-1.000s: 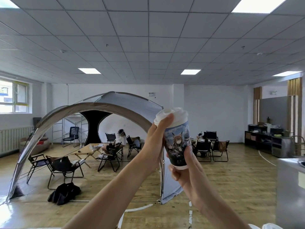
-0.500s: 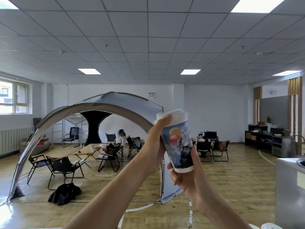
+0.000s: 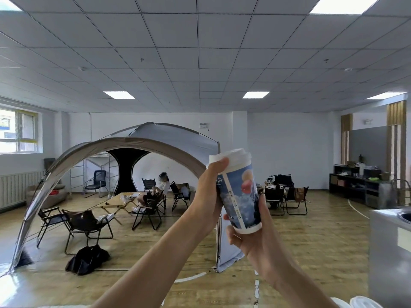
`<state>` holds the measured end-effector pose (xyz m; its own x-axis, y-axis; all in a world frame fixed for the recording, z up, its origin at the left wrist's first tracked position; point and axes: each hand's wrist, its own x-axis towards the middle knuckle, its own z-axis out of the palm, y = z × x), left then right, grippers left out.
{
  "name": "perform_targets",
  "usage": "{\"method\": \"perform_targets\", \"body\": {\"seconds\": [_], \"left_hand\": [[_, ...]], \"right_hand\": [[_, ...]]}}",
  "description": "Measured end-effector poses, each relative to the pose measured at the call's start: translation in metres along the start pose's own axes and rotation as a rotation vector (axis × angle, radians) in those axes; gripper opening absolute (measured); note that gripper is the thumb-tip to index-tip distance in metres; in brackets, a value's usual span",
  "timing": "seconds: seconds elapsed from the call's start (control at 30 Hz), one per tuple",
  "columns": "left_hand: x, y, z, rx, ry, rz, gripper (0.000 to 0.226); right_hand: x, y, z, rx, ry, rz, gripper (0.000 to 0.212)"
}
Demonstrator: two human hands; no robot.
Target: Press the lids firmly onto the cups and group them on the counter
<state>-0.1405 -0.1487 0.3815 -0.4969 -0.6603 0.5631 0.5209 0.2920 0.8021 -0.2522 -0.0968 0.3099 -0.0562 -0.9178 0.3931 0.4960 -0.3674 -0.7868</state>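
At the lower right frame edge, two white round plastic tops point(image 3: 364, 302) are partly cut off and cannot be identified further. Both bare forearms rise from the bottom edge and meet at centre. The right hand point(image 3: 251, 237) supports the base of a tall blue-and-white printed paper cup point(image 3: 241, 196), with its fingers curled round the bottom rim and its thumb up the right side of the wall. The left hand point(image 3: 208, 192) grips the upper wall of the paper cup from the left, with its thumb pressing on the rim of the white plastic lid point(image 3: 232, 157). The paper cup is held in the air at centre frame, tilted with its top toward the left, well apart from the grey counter point(image 3: 387, 245) at the right edge. Whether the white plastic lid is fully seated cannot be told. Beyond the hands, a black bag point(image 3: 86, 260) lies on the wooden floor beside black folding chairs point(image 3: 82, 221). A grey dome tent with a tan arch point(image 3: 155, 142) stands behind these. A person point(image 3: 162, 187) sits beside a low wooden table point(image 3: 120, 201). A dark shelving unit point(image 3: 355, 187) stands against the far right wall.
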Motion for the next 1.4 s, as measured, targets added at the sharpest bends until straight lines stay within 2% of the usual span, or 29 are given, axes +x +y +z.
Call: {"method": "perform_targets", "body": {"seconds": [0.07, 0.2, 0.23, 0.3, 0.33, 0.4, 0.47, 0.57, 0.63, 0.7, 0.8, 0.93, 0.97, 1.07, 1.2, 1.4], "left_hand": [[0.002, -0.002, 0.000, 0.025, 0.062, -0.016, 0.072], [0.002, -0.003, -0.001, -0.085, 0.037, -0.074, 0.054], [0.002, -0.004, -0.002, -0.086, 0.051, -0.087, 0.057], [0.005, -0.007, -0.001, -0.030, 0.117, -0.081, 0.084], [0.007, -0.008, -0.001, -0.012, 0.150, -0.075, 0.096], [0.009, -0.010, 0.000, 0.005, 0.182, -0.068, 0.104], [0.010, -0.013, -0.005, 0.024, 0.154, -0.094, 0.102], [0.007, -0.009, -0.005, 0.010, 0.091, -0.122, 0.081], [0.007, -0.009, -0.004, -0.006, 0.132, -0.127, 0.088], [0.009, -0.013, -0.005, -0.001, 0.160, -0.099, 0.099], [0.010, -0.019, -0.010, 0.003, 0.165, -0.073, 0.096], [0.009, -0.016, -0.015, -0.065, 0.077, -0.096, 0.069], [0.009, -0.016, -0.015, -0.069, 0.080, -0.099, 0.066], [0.014, -0.019, -0.012, -0.050, 0.111, -0.080, 0.060], [0.015, -0.024, -0.009, -0.008, 0.138, -0.060, 0.089], [0.019, -0.025, -0.010, 0.059, 0.191, -0.044, 0.093]], "right_hand": [[0.002, 0.002, -0.001, -0.001, 0.012, -0.054, 0.081], [0.002, 0.000, -0.001, 0.015, 0.014, -0.038, 0.065], [0.001, -0.002, 0.000, 0.007, 0.012, -0.036, 0.065], [0.001, 0.000, 0.001, -0.024, 0.039, -0.071, 0.065], [0.002, 0.002, 0.000, -0.048, 0.072, -0.105, 0.072], [0.005, 0.007, -0.004, -0.124, 0.121, -0.185, 0.092], [0.005, 0.007, -0.007, -0.153, 0.130, -0.211, 0.096], [0.007, 0.005, -0.009, -0.118, 0.091, -0.143, 0.094], [0.008, 0.007, -0.008, -0.121, 0.085, -0.147, 0.106], [0.008, 0.010, -0.008, -0.192, 0.118, -0.187, 0.108], [0.006, 0.011, -0.010, -0.249, 0.131, -0.231, 0.101], [0.008, 0.009, -0.015, -0.161, 0.054, -0.125, 0.076], [0.009, 0.009, -0.015, -0.153, 0.045, -0.103, 0.078], [0.012, 0.012, -0.017, -0.123, 0.053, -0.118, 0.103], [0.014, 0.015, -0.020, -0.092, 0.068, -0.163, 0.106], [0.016, 0.008, -0.021, -0.097, 0.084, -0.152, 0.107]]}}
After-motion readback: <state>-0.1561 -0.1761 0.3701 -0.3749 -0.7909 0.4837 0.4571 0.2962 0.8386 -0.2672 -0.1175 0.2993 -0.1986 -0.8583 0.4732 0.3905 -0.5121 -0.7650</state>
